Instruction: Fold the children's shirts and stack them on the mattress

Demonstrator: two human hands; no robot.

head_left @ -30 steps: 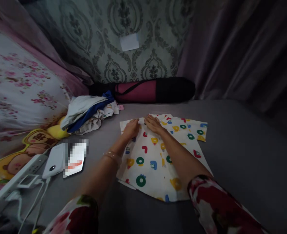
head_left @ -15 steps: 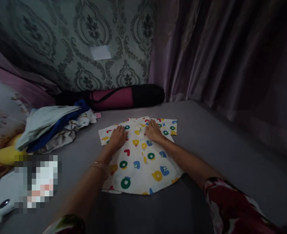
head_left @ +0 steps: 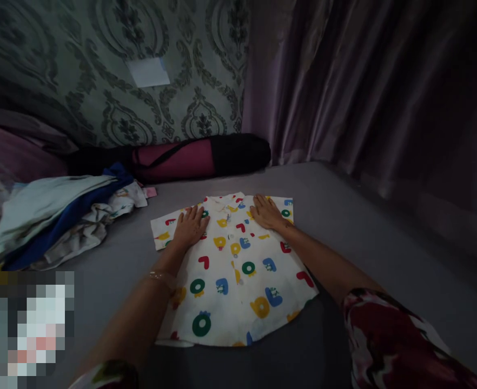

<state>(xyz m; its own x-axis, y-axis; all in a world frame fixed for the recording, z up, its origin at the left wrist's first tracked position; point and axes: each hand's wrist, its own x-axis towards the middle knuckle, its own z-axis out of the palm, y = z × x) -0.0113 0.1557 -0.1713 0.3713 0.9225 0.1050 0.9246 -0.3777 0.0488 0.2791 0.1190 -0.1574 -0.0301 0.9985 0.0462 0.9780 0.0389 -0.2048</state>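
Observation:
A small white short-sleeved shirt [head_left: 222, 270] with colourful letter prints lies front side up, spread flat on a grey bed sheet [head_left: 368, 232]. Its collar points away from me and the buttoned front runs down the middle. My left hand [head_left: 191, 226] lies flat on the shirt's left shoulder area, fingers stretched out. On the other side of the collar, my right hand [head_left: 267, 213] rests palm down near the right sleeve, fingers extended. Neither hand grips the cloth. My left forearm covers part of the shirt's left side edge.
A heap of clothes [head_left: 60, 210] in pale, blue and white lies at the left. Against the patterned wall [head_left: 198, 70] rests a long maroon and black bag [head_left: 190, 158]. Purple curtains [head_left: 303, 92] hang at the right. A blurred patch hides the lower left.
My right hand has slid outward from the collar towards the right sleeve, and the shirt's right side is spread wider. My left hand stays near the left shoulder. The view has come closer.

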